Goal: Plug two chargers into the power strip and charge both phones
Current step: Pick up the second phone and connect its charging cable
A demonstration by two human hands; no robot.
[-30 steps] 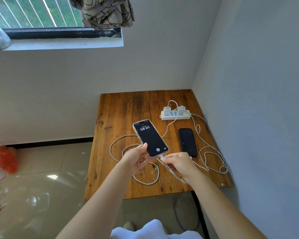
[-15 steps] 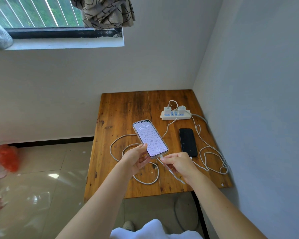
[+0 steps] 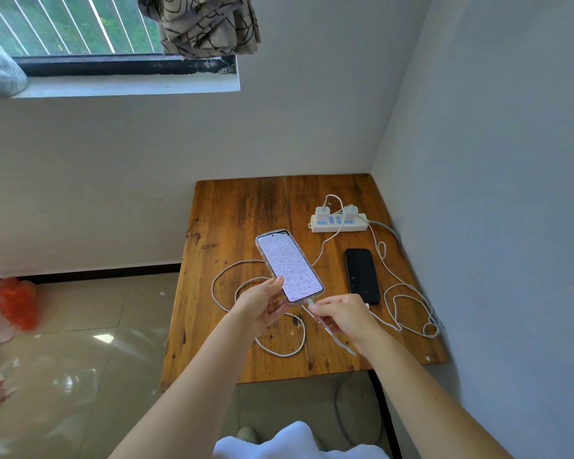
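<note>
My left hand holds a phone in a clear case above the wooden table; its screen is lit with a pale patterned wallpaper. My right hand pinches the white cable right at its connector, which sits in the phone's bottom edge. A second phone lies flat with a dark screen, a white cable at its near end. The white power strip at the back carries two white chargers.
White cable loops lie on the table at the left and along the right wall. The table stands in a corner, walls behind and to the right. Tiled floor opens to the left, with an orange bag on it.
The held phone's screen went from a dark lock screen to a bright patterned wallpaper. Both hands have stayed in nearly the same place.
</note>
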